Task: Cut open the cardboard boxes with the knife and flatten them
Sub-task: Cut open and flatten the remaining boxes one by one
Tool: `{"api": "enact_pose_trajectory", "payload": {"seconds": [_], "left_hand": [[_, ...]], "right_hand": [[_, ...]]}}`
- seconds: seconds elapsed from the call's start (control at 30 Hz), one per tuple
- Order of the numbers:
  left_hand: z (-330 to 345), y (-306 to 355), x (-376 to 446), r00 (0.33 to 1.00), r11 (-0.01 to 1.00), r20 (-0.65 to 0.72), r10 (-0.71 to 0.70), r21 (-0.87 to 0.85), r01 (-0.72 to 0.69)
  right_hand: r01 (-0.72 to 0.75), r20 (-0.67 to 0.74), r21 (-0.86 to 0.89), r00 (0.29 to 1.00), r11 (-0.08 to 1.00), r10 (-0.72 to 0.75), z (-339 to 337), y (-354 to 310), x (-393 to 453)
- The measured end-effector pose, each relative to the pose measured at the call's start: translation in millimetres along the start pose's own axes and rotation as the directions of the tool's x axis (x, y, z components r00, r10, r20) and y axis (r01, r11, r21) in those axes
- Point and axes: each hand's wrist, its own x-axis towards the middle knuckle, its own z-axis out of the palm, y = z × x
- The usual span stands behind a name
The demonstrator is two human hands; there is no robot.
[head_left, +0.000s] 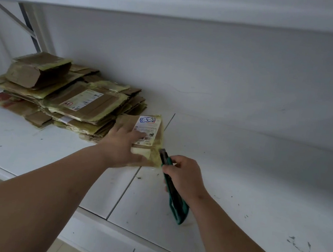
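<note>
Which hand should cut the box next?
The right hand: it already grips the green knife, tip at the small box edge. The left hand presses the box flat.

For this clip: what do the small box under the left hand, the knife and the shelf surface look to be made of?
Small box: brown cardboard, matte, wrapped in glossy yellowish tape, with a white paper label.
Knife: the green body looks like plastic and the dark tip at the box corner like metal; blur leaves this open.
Shelf surface: white painted panels with seams and scuffs, probably metal or board.
Left hand presses the box; right hand grips the knife.
</note>
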Motion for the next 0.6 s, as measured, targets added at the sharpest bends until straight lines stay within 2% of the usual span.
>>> {"api": "enact_pose_trajectory", "payload": {"seconds": [0.07,0.17,0.33,0.4,0.6], "left_hand": [[6.5,-7.5,1.5,0.999,0.996,0.044,0.032,-0.089,-0.028],[5.1,-11.7,4.4,0.999,0.997,0.033,0.032,-0.065,-0.029],[-9.1,-10.2,5.6,0.999,0.997,0.019,0.046,0.065,-0.048],[-13.2,-15.6,7.9,0.997,0.996,0.042,0.063,0.064,-0.066],[-19.6,-24.2,7.9,0.992,0.993,0.088,0.089,0.063,-0.095]], "right_hand": [[0.071,-0.014,-0.169,0.997,0.983,-0.074,-4.4,3.6,0.7],[0.139,-0.02,-0.342,0.988,0.929,-0.155,-1.8,12.6,-1.8],[0.269,-0.033,-0.467,0.946,0.842,-0.321,-0.1,17.2,-0.9],[0.317,-0.025,-0.505,0.925,0.803,-0.38,0.1,10.8,3.6],[0.339,-0.035,-0.597,0.895,0.727,-0.446,2.5,-0.2,17.8]]}}
